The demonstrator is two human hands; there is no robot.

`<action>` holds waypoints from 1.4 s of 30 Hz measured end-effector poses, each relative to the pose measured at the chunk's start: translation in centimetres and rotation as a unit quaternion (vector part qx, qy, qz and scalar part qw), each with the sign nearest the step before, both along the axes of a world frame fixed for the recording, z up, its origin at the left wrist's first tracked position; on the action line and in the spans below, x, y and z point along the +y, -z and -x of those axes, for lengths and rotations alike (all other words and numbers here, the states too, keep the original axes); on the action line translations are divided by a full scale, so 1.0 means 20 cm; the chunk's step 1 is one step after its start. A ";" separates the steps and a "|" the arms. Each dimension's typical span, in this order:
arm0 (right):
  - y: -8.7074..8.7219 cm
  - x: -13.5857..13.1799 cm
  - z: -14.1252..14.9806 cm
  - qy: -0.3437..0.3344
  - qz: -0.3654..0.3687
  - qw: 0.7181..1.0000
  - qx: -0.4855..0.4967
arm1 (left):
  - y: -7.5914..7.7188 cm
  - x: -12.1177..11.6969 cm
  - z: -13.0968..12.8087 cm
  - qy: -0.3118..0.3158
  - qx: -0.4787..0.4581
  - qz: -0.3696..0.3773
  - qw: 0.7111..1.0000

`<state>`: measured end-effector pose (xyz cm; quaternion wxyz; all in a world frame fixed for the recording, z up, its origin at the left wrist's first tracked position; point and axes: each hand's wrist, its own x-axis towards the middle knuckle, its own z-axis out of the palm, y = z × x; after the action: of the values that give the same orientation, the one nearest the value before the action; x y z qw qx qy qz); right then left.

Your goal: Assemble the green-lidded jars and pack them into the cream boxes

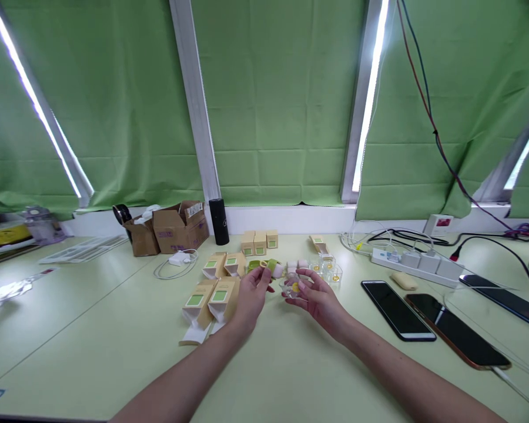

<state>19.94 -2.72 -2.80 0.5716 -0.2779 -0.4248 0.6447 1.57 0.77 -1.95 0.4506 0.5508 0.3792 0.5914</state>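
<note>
My left hand (pixel 253 289) is closed, thumb against fingers, around a small green piece (pixel 271 264) whose kind I cannot make out. A pale ring (pixel 263 264) shows beside its fingertips. In the fingers of my right hand (pixel 317 298) is a small clear glass cup (pixel 286 288) with a yellow spot in it. Just beyond that hand stand several similar clear cups (pixel 335 274) and small whitish-pink pieces (pixel 292 265). Left of my left hand are several small cream boxes with green labels (pixel 224 295), the front ones with flaps open.
Closed small boxes (pixel 260 242) stand farther back, near a black cylinder (pixel 219 221) and an open cardboard carton (pixel 180 227). On the right lie phones (pixel 398 309) and a white power strip (pixel 417 266) with cables. A charger (pixel 179 258) with coiled cord lies left.
</note>
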 end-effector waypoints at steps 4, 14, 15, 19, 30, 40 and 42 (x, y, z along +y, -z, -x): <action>-0.02 -0.02 0.01 0.002 0.013 1.000 -0.027 | 0.00 -0.01 0.00 0.002 0.014 -0.002 1.000; -0.01 -0.01 -0.01 -0.037 -0.010 0.999 0.015 | -0.01 -0.01 0.00 0.009 0.030 -0.003 0.999; 0.00 -0.01 -0.01 -0.040 -0.007 0.999 0.019 | -0.01 -0.02 -0.01 0.009 0.032 -0.005 0.999; -0.01 -0.01 -0.01 -0.052 -0.003 0.998 0.028 | -0.03 -0.03 -0.01 0.007 0.041 -0.005 0.999; -0.02 -0.02 -0.02 -0.076 -0.021 0.996 0.045 | -0.04 -0.05 -0.01 0.009 0.071 -0.002 0.997; -0.02 -0.02 -0.02 -0.081 -0.024 0.996 0.034 | -0.01 -0.03 -0.01 0.012 0.090 -0.022 0.996; -0.02 -0.02 -0.02 -0.081 -0.026 0.996 0.035 | -0.01 -0.03 -0.01 0.014 0.097 -0.022 0.995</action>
<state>20.33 -3.18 -2.45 0.5393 -0.2052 -0.4418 0.6869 1.70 0.19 -1.77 0.4076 0.6205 0.4004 0.5371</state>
